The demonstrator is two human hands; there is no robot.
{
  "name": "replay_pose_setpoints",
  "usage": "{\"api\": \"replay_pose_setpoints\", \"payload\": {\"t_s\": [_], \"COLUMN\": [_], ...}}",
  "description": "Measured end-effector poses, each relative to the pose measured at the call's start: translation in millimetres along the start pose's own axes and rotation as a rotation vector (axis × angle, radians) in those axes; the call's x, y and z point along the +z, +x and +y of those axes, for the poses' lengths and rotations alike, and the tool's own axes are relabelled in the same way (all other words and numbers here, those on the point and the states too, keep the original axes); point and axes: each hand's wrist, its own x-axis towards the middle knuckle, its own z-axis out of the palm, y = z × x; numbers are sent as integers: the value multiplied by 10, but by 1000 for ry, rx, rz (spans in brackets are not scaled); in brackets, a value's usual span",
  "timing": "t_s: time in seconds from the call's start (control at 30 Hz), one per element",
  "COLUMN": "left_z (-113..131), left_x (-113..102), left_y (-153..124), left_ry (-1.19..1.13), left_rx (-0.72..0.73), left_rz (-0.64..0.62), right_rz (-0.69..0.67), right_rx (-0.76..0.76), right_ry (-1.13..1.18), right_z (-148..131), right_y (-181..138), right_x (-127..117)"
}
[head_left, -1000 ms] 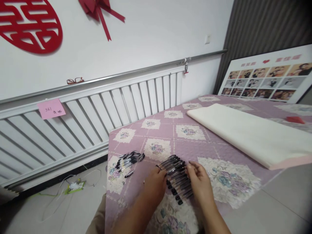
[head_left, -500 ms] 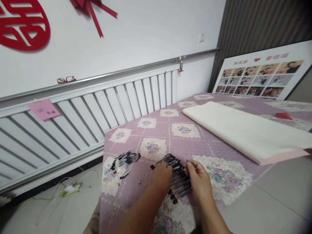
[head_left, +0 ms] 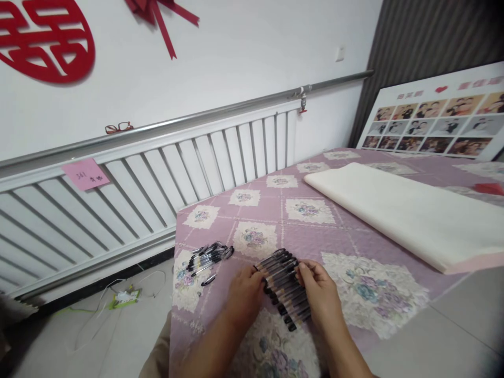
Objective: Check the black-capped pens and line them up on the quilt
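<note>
A row of black-capped clear pens lies side by side on the table, slanting across the cloth. At the row's left side is my left hand, its fingers curled against the end pen. My right hand grips the opposite side, thumb and forefinger pressed close by the dark caps. Both sets of fingertips are partly hidden, as are some of the pens. Farther left sits a loose pile of pens, with a single black pen cap or short piece just below it.
A flowered purple tablecloth covers the table. A large folded cream sheet lies to the right, with a red paper piece beyond. A white radiator runs behind. A photo board leans at the back right.
My left hand has moved off the top of the pens to their left side, uncovering more of the row. My right hand has stayed beside the pens. The view has swung slightly left.
</note>
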Motion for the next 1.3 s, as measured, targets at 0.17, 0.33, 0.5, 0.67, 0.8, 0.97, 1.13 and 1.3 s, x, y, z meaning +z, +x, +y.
{"api": "replay_pose_setpoints", "payload": {"t_s": [0.17, 0.33, 0.5, 0.67, 0.8, 0.97, 1.13, 1.3], "left_z": [-729, -1409, -1718, -1833, -1902, -1927, -1900, -1880], "left_x": [-217, -354, -433, -427, -376, -360, -376, -400], "left_y": [-334, -649, -743, -596, -477, -407, -381, -405], "left_ry": [67, 104, 112, 118, 144, 173, 162, 99], "left_rx": [-52, -123, -301, -346, -400, -455, -472, -449], "left_rz": [155, 261, 212, 172, 150, 116, 100, 134], "right_rz": [-121, -338, -481, -662, -723, -749, -770, -837], "right_rx": [-17, -129, -235, -314, -385, -417, -480, -516], "right_ry": [8, -114, -308, -437, -574, -741, -867, -1029], "right_z": [-24, -27, 0, 93, 182, 217, 275, 370], "right_y": [-108, -277, -450, -597, -653, -652, -616, -634], "right_x": [175, 380, 561, 712, 783, 857, 946, 1028]}}
